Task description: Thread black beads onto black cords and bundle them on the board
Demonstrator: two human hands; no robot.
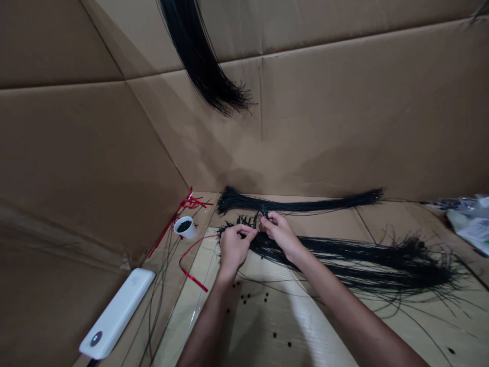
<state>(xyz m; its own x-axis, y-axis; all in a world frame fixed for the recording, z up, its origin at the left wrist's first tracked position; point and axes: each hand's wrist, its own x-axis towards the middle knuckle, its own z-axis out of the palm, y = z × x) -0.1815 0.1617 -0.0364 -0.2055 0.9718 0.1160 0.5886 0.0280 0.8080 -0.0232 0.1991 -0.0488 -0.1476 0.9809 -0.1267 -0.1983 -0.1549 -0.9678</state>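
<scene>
My left hand [236, 247] rests over the left end of a black bundle of thin wire-like strands [344, 260], its thumb and fingers pinched together. What they hold is too small to make out. Just to the right, my right hand [281, 233] is closed on a small dark object [264, 210] that sticks up above its fingertips; its kind does not show clearly. Short dark pieces [246, 220] stand out from the bundle's end between and behind the hands. A second tied bundle of black strands [298, 205] lies behind, along the cardboard wall.
A white cup [186, 228] with small black pieces stands left, near red ribbon [194, 201]. A white power bank [118, 313] lies front left. Black bits [244, 302] are scattered across the surface. More strands [206, 66] hang above; plastic bags [471, 221] lie right.
</scene>
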